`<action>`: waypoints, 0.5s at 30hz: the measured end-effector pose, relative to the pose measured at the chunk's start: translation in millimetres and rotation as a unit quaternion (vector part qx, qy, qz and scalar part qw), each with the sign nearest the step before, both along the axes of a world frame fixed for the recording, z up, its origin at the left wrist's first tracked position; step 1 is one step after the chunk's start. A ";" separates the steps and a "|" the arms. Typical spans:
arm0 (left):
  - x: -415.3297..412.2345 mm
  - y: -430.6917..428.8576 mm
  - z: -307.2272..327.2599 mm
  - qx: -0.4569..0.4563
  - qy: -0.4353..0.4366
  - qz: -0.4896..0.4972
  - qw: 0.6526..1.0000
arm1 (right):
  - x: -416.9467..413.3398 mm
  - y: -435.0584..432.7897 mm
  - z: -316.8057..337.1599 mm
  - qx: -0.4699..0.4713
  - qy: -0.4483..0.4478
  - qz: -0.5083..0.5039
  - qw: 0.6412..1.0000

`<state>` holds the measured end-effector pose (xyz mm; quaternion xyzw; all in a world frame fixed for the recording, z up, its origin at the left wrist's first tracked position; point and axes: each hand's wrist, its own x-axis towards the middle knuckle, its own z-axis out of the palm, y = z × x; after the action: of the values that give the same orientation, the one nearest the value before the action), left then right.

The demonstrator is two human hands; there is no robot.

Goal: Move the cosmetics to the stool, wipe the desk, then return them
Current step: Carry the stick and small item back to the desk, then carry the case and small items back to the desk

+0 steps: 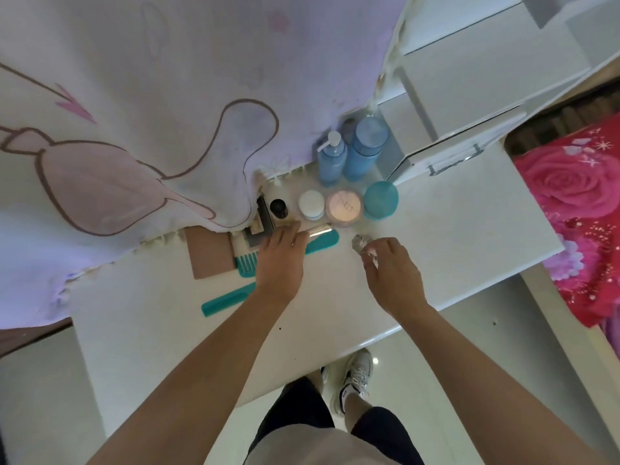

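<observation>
On the white desk [453,236], cosmetics stand in a row at the back: a black-capped little bottle [279,208], a white jar [312,204], a pink jar [344,206] and a teal jar [380,199]. Behind them are a blue pump bottle [332,159] and a bigger blue bottle [365,146]. My left hand [281,256] pinches a gold tube [320,229] over a teal wide-tooth comb [246,263]. My right hand [392,273] holds a small sparkly glass bottle [360,245] just above the desk. A brown flat case [209,251] and a teal fine comb [228,300] lie to the left. No stool is in view.
A pale printed cloth [134,129] hangs over the desk's back left and covers part of a dark box [265,216]. A white drawer unit [453,146] stands at the back right. Red floral bedding [570,213] lies beyond the desk's right edge. My feet stand on pale floor tiles [469,347].
</observation>
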<state>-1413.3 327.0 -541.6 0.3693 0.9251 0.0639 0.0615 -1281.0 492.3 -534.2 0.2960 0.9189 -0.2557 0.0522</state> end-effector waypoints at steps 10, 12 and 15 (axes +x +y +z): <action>13.3 -13.6 -6.3 -0.094 -0.050 -0.063 0.992 | 1.6 -5.4 1.4 0.057 -0.078 0.090 0.991; 13.8 -16.4 7.3 -0.058 -0.042 -0.053 0.996 | 1.2 -1.4 13.7 0.062 -0.062 0.091 0.992; 13.1 -23.5 33.3 -0.014 -0.009 -0.043 0.999 | 1.0 6.3 35.7 0.064 -0.039 0.096 0.992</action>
<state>-1400.2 303.5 -508.4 0.4071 0.9086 0.0512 0.0777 -1280.0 498.6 -498.5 0.2185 0.9549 -0.1779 0.0932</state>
